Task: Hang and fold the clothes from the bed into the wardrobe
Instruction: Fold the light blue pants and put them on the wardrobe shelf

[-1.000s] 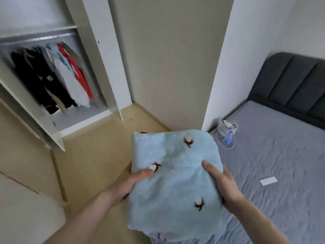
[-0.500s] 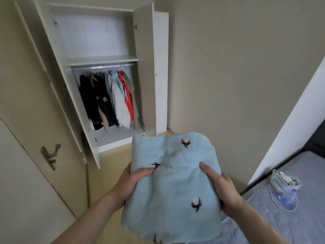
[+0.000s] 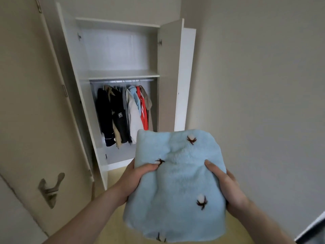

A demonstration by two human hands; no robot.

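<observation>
I hold a folded light-blue fleece garment (image 3: 177,184) out in front of me, flat between both hands. My left hand (image 3: 136,180) grips its left edge, thumb pressed on top beside one of the small embroidered cotton-boll motifs and the fingers hidden underneath. My right hand (image 3: 226,186) grips the right edge the same way, thumb lying on the top face and the rest tucked below the fabric. The bundle is thick, with a soft crease near its far edge, and it hangs in the air over the wooden floor (image 3: 116,176), not touching anything but my hands.

Ahead stands the wardrobe (image 3: 168,76), both doors swung open. Its upper compartment sits above a white shelf (image 3: 121,74); I see nothing stored on the part of it that shows. Below the shelf a metal rail (image 3: 121,81) carries a row of hanging clothes (image 3: 123,113): dark jackets at the left, then a white piece, a pale blue one, a red one and a brownish one at the right, all packed close together. The wardrobe's bottom panel under them shows pale grey.

To my left is a beige door with a metal lever handle (image 3: 51,188).
</observation>
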